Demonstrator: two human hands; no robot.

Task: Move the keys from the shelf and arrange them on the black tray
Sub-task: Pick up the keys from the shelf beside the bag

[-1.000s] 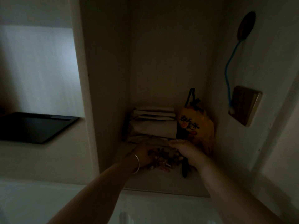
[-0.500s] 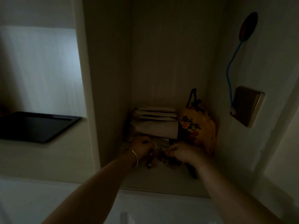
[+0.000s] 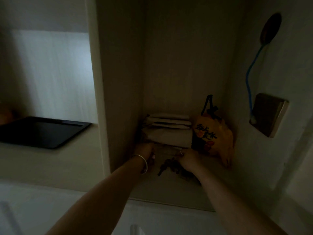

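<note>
A: Keys (image 3: 166, 164) are lying in a dark bunch on the shelf (image 3: 169, 189), near its front edge, between both hands.

B: Right hand (image 3: 188, 160)?

A: It is pinching a thin ring at the bunch's far side. Left hand (image 3: 146, 154) is curling just beside the keys, bangle (image 3: 142, 162) on the wrist; light is too dim, so I cannot tell whether it is gripping anything.

B: And the black tray (image 3: 44, 131)?

A: It is sitting on the worktop (image 3: 50, 160) left of the divider, well apart. Folded cloths (image 3: 168, 131) and an orange bag (image 3: 211, 136) are standing at the shelf's back.

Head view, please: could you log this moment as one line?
stage: pickup | right hand: on dark bunch of keys | left hand: beside | flat black tray: no keys
</note>
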